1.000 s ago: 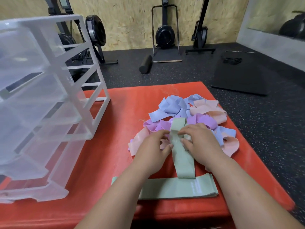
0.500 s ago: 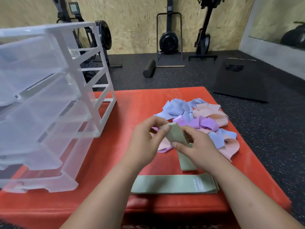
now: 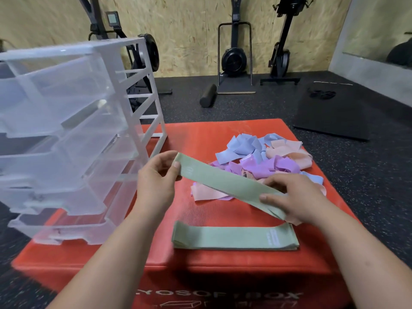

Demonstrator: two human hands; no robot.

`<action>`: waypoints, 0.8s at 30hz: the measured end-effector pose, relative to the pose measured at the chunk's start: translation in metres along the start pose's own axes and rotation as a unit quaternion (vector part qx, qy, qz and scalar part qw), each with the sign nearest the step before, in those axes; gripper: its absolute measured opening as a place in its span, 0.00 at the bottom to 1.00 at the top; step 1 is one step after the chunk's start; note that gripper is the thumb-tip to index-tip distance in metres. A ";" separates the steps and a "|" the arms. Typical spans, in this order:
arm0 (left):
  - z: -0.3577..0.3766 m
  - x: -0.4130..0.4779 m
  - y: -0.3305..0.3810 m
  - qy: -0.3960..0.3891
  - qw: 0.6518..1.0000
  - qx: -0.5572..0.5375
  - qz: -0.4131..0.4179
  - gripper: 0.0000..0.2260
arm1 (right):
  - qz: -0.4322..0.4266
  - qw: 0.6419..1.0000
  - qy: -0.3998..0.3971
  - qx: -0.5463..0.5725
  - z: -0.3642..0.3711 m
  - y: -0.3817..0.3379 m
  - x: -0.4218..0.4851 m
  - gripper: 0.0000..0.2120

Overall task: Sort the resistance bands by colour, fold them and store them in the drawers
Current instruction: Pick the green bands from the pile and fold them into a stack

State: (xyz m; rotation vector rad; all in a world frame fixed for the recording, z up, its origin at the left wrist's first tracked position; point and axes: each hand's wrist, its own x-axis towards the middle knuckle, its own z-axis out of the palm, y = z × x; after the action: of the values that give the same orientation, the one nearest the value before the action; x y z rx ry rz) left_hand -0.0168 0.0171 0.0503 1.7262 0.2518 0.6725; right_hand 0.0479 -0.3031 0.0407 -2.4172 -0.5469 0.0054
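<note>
A green resistance band (image 3: 225,184) stretches flat in the air between my hands, above the red box. My left hand (image 3: 156,181) pinches its left end between thumb and fingers. My right hand (image 3: 294,197) pinches its right end, lower and nearer to me. Flat green bands (image 3: 234,238) lie stacked on the box in front of me. Behind the held band sits a loose pile of blue (image 3: 240,146), purple (image 3: 267,167) and pink bands (image 3: 287,150). A clear plastic drawer unit (image 3: 66,139) stands on the box's left side, its drawers pulled partway out.
The red soft box (image 3: 200,134) has edges close on the right and front. Beyond it on the dark gym floor are a black mat (image 3: 334,117), a foam roller (image 3: 208,98) and exercise machines (image 3: 235,54) against the wooden wall.
Both hands lifted the green band off the pile and pulled apart, my left hand going left and up, my right hand right and down. The band is now spread out lengthwise.
</note>
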 end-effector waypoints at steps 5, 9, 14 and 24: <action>-0.021 -0.010 -0.007 -0.079 0.994 0.068 -0.045 0.09 | 0.042 0.999 -0.016 0.019 -0.015 0.013 -0.014 0.09; -0.032 -0.018 -0.007 -0.080 0.989 0.099 -0.081 0.08 | 0.085 0.981 -0.012 0.175 -0.017 0.015 -0.027 0.12; -0.042 -0.031 -0.004 -0.118 0.980 0.115 -0.110 0.09 | 0.112 0.956 0.002 0.270 -0.019 0.013 -0.044 0.15; -0.053 -0.052 -0.010 -0.201 0.922 0.331 0.009 0.10 | 0.110 0.990 0.060 0.068 -0.001 0.010 -0.061 0.16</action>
State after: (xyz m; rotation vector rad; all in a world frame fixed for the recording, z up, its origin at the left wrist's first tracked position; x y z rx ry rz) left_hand -0.0860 0.0370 0.0317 2.4704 0.1810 0.2285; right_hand -0.0039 -0.3340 0.0277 -2.3137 -0.2164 -0.0070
